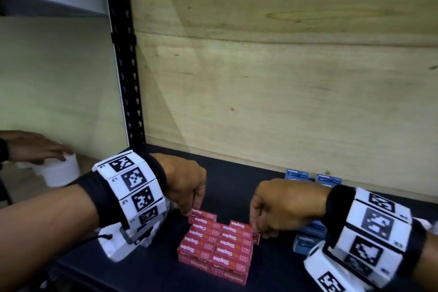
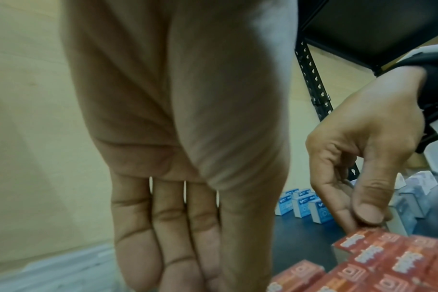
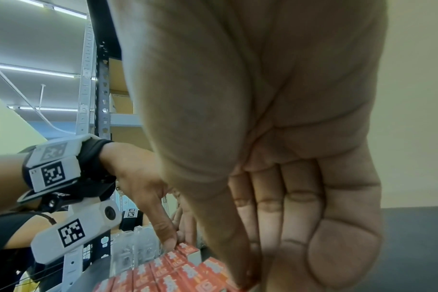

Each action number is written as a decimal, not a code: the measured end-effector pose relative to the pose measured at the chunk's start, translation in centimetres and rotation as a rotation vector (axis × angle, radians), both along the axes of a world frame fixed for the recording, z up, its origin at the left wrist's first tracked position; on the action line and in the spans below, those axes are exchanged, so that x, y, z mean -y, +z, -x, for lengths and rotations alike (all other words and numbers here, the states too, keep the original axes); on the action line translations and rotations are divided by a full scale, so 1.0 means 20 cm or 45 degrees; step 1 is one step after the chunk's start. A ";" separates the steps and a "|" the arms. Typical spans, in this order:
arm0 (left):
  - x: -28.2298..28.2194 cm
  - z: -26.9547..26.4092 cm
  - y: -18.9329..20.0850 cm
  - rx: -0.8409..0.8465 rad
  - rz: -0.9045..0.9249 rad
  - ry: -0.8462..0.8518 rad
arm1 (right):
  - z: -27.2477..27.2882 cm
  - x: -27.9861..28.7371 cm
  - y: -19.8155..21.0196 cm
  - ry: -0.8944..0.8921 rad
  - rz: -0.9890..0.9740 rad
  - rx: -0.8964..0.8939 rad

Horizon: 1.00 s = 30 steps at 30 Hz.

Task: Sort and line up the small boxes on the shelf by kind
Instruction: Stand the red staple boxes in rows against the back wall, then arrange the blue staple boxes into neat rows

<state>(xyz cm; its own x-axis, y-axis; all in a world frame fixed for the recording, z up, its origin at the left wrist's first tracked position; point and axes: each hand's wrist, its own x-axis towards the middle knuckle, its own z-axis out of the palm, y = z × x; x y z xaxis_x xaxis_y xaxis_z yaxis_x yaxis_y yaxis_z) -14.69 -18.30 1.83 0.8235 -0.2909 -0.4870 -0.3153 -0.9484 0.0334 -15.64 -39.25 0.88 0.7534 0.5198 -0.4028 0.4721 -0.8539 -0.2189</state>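
Note:
Red staples boxes (image 1: 213, 246) lie flat in two tight columns on the dark shelf (image 1: 237, 180). My left hand (image 1: 190, 211) reaches down and pinches the left end of the rearmost red box (image 1: 203, 215), which sits a little off the left column; in the right wrist view its thumb (image 3: 170, 242) touches that box (image 3: 188, 250). My right hand (image 1: 257, 230) pinches a red box (image 1: 256, 237) at the block's back right corner. The left wrist view shows its thumb and forefinger (image 2: 368, 213) on that box's corner (image 2: 355, 240). Blue boxes (image 1: 312, 178) stand behind.
More blue boxes (image 1: 308, 239) sit under my right wrist, with pale clear boxes (image 2: 408, 201) beside them. A plywood back wall (image 1: 284, 78) and a black upright post (image 1: 125, 78) bound the shelf. Another person's hand (image 1: 35, 149) rests on white rolls (image 1: 61, 173) at the left.

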 end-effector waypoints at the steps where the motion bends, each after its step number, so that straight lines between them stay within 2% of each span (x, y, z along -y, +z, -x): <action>1: 0.00 0.00 0.00 -0.009 0.002 0.002 | 0.00 -0.01 0.00 0.003 -0.012 -0.007; 9: 0.08 0.00 -0.01 -0.029 0.048 0.013 | -0.01 -0.05 -0.03 0.049 -0.006 0.056; 14: 0.10 0.00 0.00 -0.042 -0.007 0.030 | -0.01 -0.04 -0.02 0.069 0.034 0.079; 16: 0.11 0.01 0.02 0.021 -0.064 0.015 | -0.01 -0.01 0.00 0.072 0.044 0.114; 22: 0.25 0.06 0.08 0.340 -0.130 -0.212 | 0.03 0.24 0.11 -0.047 0.032 0.212; 30: 0.58 0.13 0.04 0.385 -0.010 -0.442 | 0.14 0.60 0.10 -0.227 0.181 0.296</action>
<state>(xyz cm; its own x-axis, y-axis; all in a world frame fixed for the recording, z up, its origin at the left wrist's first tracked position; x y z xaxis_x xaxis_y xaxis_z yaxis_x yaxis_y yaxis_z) -17.36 -29.88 2.53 0.7836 -0.5719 -0.2427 -0.6087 -0.7849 -0.1157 -18.34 -51.21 2.79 0.9080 0.3221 -0.2680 0.3355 -0.9420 0.0045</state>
